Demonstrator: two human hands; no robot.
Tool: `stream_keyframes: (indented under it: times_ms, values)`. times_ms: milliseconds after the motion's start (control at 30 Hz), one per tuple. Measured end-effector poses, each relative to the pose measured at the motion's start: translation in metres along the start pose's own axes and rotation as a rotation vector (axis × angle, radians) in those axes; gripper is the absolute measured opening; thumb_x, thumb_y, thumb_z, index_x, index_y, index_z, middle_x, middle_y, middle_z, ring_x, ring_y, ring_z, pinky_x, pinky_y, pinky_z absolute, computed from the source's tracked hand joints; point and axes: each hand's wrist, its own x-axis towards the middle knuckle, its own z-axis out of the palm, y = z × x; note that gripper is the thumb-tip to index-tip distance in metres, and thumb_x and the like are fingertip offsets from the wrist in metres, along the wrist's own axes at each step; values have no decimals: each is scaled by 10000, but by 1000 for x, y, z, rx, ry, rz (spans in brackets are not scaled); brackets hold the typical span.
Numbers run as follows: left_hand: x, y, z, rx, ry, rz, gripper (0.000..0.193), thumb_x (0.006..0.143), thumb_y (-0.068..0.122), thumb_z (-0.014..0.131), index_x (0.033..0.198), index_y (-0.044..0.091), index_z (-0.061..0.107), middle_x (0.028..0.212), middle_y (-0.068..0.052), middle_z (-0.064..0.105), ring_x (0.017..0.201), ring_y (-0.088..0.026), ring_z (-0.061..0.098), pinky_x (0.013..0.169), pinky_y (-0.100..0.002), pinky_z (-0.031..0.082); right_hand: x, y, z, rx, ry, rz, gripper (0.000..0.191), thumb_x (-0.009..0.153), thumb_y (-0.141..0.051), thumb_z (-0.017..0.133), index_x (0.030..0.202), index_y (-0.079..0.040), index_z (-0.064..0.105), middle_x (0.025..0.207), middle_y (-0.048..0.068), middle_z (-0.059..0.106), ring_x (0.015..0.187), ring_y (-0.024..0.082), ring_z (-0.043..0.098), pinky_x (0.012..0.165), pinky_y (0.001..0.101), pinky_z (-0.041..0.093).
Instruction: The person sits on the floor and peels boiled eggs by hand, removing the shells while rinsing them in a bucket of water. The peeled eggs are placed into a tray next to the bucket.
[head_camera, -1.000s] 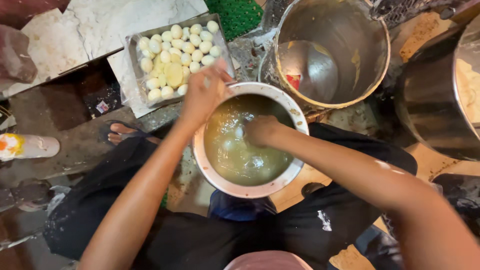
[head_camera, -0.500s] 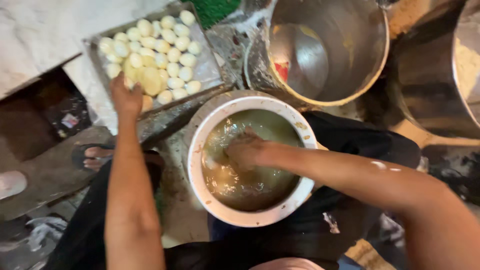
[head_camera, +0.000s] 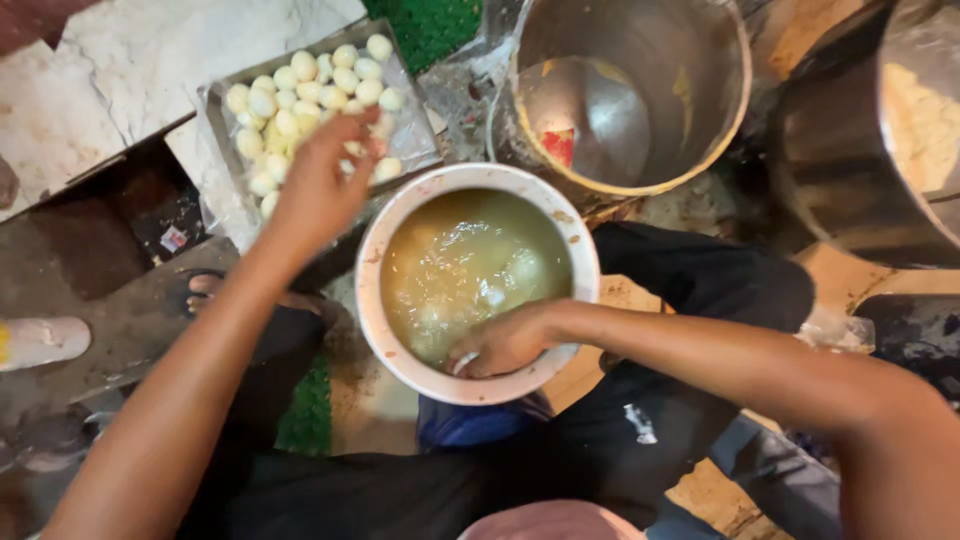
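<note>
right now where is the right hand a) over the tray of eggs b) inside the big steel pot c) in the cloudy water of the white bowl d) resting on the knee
c: the right hand dips its fingers into the cloudy water of the white bowl, while the left hand is the one over the tray of eggs.

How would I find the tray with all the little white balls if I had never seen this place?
Start at the big white bowl of cloudy yellowish liquid in the middle, where the right hand dips in. Look up and to the left, under the left hand: a shallow metal tray sits on the pale stone slab. Unlike the round steel pots nearby, it is rectangular and packed with small pale balls.
</note>
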Motion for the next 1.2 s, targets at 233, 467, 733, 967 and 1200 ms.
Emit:
stream_keyframes:
  times_ms: [233,467,733,967,1200]
  values:
    - [-113,69,73,-330,70,114,542,961,35,643,1487,45,511,1401,-131,552,1259,-182,566,906,-307,508,-48,7,-9,738,760,-293,414,993,-175,627,1389,-69,576,1210,24,648,1093,101,620,931,271,535]
    - [-112,59,111,-837,-160,-379,749,903,36,680,1581,73,363,1167,-68,699,947,-116,671,849,-271,562,-37,16,21,621,1224,-429,262,994,-98,715,1231,12,697,1100,84,771,968,151,708,860,309,593]
    - [-117,50,107,-850,-153,-310,667,953,126,634,1579,45,419,1350,-78,588,1047,-167,645,912,-317,551,-42,14,18,379,1339,-457,246,996,-93,685,1232,-28,701,1161,90,745,1034,144,688,929,302,577]
    - [-110,52,94,-1181,-147,-535,645,970,137,577,1575,-16,415,1386,-90,604,1243,-169,592,1083,-378,446,-42,15,19,564,1299,-482,251,1006,-108,678,1252,-54,675,1186,68,695,1082,166,657,935,323,574]
    - [-110,61,96,-1130,-166,-473,620,949,118,619,1539,64,438,1343,-59,619,1182,-143,604,1038,-356,469,-47,14,17,592,1311,-435,167,1032,-118,684,1175,-44,729,1103,91,770,1019,185,718,900,335,599]
